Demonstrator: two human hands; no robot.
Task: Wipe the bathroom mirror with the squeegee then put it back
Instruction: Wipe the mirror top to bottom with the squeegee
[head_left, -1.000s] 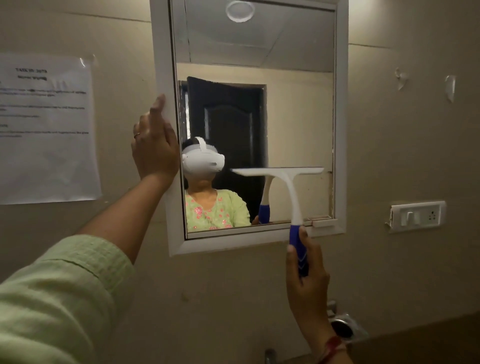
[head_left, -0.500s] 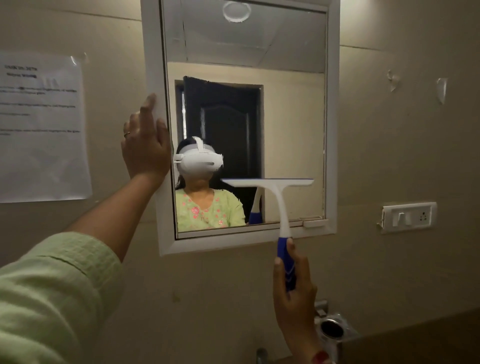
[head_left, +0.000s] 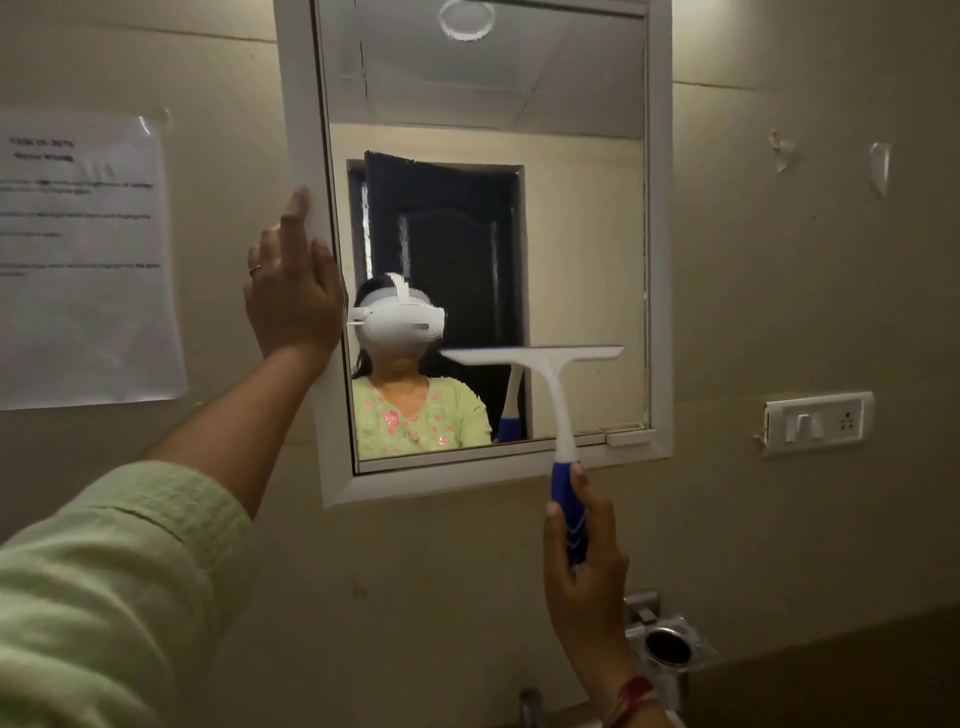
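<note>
A white-framed bathroom mirror (head_left: 582, 218) hangs on the beige wall. My right hand (head_left: 584, 566) grips the blue handle of a white squeegee (head_left: 550, 374). Its blade lies level against the lower right part of the glass, a little above the bottom frame. My left hand (head_left: 293, 291) rests flat on the mirror's left frame, fingers pointing up, with a ring on one finger. The glass reflects a person in a white headset and green top, plus a dark door.
A printed paper sheet (head_left: 83, 260) is taped to the wall at the left. A white switch and socket plate (head_left: 815, 423) sits right of the mirror. A metal holder (head_left: 670, 647) is fixed below, behind my right wrist. Tape scraps (head_left: 880, 166) stick at upper right.
The squeegee blade has slid down the glass toward the bottom frame. My left hand stays on the left frame. The view has shifted slightly.
</note>
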